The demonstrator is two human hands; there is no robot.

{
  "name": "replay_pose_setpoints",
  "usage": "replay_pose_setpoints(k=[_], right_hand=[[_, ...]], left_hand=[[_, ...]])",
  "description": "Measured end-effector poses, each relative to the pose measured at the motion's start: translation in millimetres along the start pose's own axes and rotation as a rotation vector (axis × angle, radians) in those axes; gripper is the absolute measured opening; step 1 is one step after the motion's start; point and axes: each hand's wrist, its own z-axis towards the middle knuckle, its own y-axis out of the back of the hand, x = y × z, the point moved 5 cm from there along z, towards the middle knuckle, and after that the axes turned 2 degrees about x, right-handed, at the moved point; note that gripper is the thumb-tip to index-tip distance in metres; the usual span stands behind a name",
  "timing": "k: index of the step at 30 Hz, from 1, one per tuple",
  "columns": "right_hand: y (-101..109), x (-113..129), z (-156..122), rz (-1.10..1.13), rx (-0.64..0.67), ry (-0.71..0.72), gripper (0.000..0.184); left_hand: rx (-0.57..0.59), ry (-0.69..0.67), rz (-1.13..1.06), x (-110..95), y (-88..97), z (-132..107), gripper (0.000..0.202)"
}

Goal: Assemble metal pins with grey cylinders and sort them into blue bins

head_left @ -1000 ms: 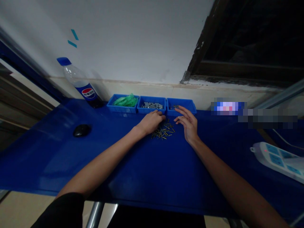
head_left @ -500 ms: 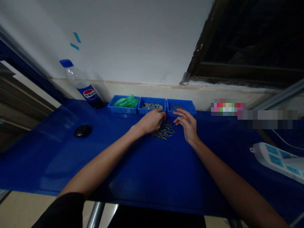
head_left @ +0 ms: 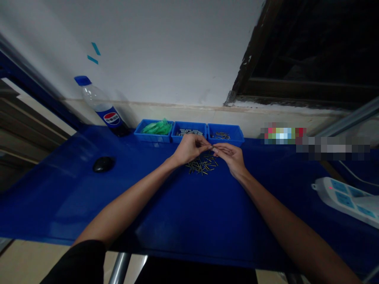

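Note:
My left hand (head_left: 189, 148) and my right hand (head_left: 230, 154) meet fingertip to fingertip just above a loose pile of small brass pins (head_left: 201, 165) on the blue table top. Both hands are pinched closed on a tiny part between them, too small to name. Behind the hands stand three blue bins in a row: the left bin (head_left: 153, 131) holds green plastic pieces, the middle bin (head_left: 189, 129) small grey metal parts, the right bin (head_left: 226, 134) a few dark pins.
A Pepsi bottle (head_left: 102, 107) leans against the wall at the back left. A black mouse (head_left: 103, 164) lies on the blue table (head_left: 189, 221) to the left. A white power strip (head_left: 349, 199) sits at the right edge.
My right hand drew back from the right bin and closed into a pinch. My left hand lifted off the pile, and the two fingertips came together above the pins.

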Motion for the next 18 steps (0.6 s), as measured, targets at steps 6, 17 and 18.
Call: replay_pose_setpoints(k=[6, 17, 18], right_hand=[[3, -3, 2, 0.019, -0.016, -0.022, 0.027], [11, -4, 2, -0.001, -0.149, 0.024, 0.029], [12, -4, 2, 0.002, -0.173, 0.035, 0.034]], left_hand=[[0.068, -0.01, 0.093, 4, -2.9, -1, 0.016], [0.079, -0.006, 0.479, 4, -1.2, -4, 0.022], [0.108, -0.039, 0.526, 2, -2.9, -4, 0.024]])
